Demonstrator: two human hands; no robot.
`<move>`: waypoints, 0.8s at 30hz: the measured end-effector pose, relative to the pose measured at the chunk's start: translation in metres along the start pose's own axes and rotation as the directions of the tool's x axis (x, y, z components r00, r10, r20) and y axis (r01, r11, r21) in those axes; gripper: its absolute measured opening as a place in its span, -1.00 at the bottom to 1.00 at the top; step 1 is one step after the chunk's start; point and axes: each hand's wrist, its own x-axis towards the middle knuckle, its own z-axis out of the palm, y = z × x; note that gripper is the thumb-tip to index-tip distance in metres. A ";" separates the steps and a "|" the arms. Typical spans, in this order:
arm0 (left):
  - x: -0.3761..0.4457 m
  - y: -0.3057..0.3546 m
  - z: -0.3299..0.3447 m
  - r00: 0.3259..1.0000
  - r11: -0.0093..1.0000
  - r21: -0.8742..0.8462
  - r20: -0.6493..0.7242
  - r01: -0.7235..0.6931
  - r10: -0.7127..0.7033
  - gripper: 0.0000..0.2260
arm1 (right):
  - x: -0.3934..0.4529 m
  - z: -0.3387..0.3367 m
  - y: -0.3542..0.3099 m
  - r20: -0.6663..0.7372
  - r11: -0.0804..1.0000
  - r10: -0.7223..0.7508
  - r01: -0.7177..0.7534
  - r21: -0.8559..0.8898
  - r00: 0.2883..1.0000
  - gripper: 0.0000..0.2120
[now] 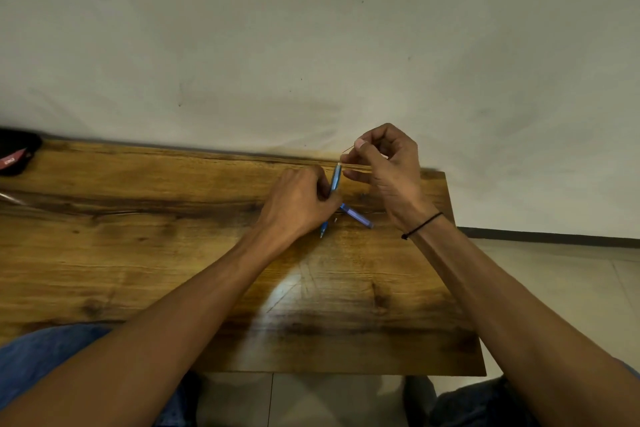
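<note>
Two hands (298,204) (384,163) — blue pen (335,180), thin rod (347,149)

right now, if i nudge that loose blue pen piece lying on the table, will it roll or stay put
The blue pen piece looks slim and round, so it would probably roll on the smooth, glossy table. It seems to be thin plastic, so likely light and stiff, easy to flick away.

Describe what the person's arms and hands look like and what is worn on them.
The left hand and right hand are ungloved, with no ring or watch showing, and no sleeve reaches either forearm. The right wrist wears a thin black cord bracelet with a small knot or bead on it. The left wrist wears nothing.
</note>
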 end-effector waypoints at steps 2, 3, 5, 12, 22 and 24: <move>-0.001 0.007 -0.004 0.999 0.997 -0.069 -0.016 -0.030 0.029 -0.89 | 0.002 -0.003 -0.006 0.014 0.999 -0.037 0.037 -0.033 0.999 -0.93; -0.001 0.010 -0.005 0.999 0.994 -0.098 -0.018 -0.045 0.044 -0.89 | 0.002 -0.004 -0.009 0.023 0.997 -0.059 0.060 -0.055 0.998 -0.94; -0.003 0.013 -0.007 0.997 0.988 -0.130 -0.032 -0.080 0.077 -0.87 | 0.003 -0.007 -0.016 0.051 0.989 -0.110 0.115 -0.094 0.993 -0.95; -0.006 0.016 -0.012 0.977 0.978 -0.077 -0.111 -0.194 0.185 -0.82 | 0.002 -0.015 -0.030 0.155 0.947 -0.219 0.248 -0.203 0.963 -0.96; -0.006 0.013 -0.012 0.969 0.973 -0.064 -0.122 -0.224 0.215 -0.82 | 0.004 -0.016 -0.030 0.206 0.899 -0.273 0.326 -0.292 0.940 -0.95; -0.006 0.013 -0.012 0.971 0.974 -0.061 -0.114 -0.217 0.209 -0.82 | 0.004 -0.016 -0.030 0.208 0.897 -0.274 0.327 -0.296 0.939 -0.94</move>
